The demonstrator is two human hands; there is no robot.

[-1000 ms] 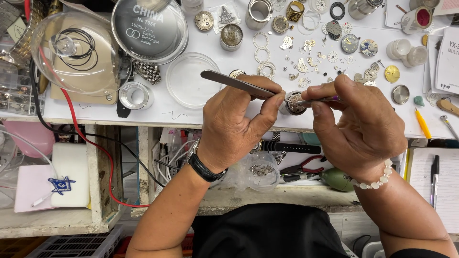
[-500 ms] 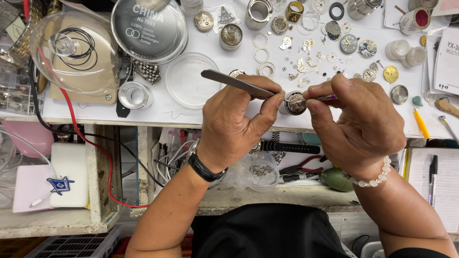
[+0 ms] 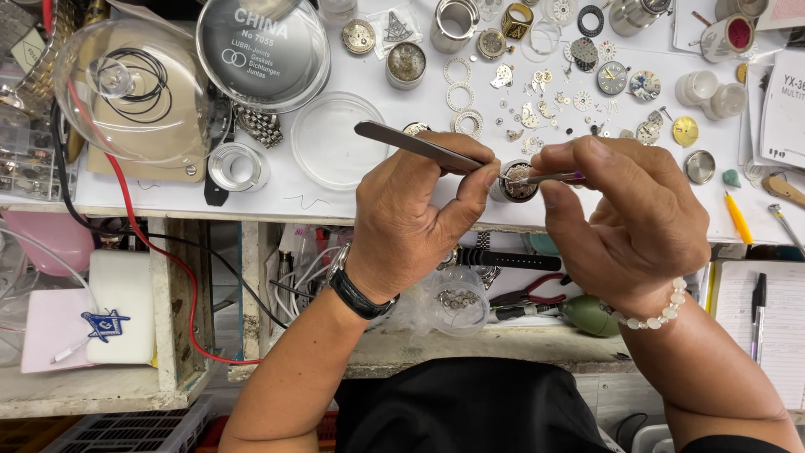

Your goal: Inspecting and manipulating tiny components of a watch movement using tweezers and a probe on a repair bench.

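1. Head view: the left hand (image 3: 411, 222) pinches long steel tweezers (image 3: 415, 144), tips down at the small round metal watch movement (image 3: 518, 180), which sits between both hands over the front edge of the white bench (image 3: 335, 197).
2. The right hand (image 3: 625, 222) is closed on a thin purple-handled tool (image 3: 549, 178), its tip touching the movement.
3. Behind them: a clear round dish (image 3: 338, 141) and loose gears (image 3: 537, 113).

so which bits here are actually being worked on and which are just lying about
In use:
- left hand gripping the steel tweezers
- right hand holding a thin tool
- the small round watch movement between both hands

Lying about:
- clear round dish
- loose gears and plates
- round tin lid
- glass dome
- yellow pencil
- pen
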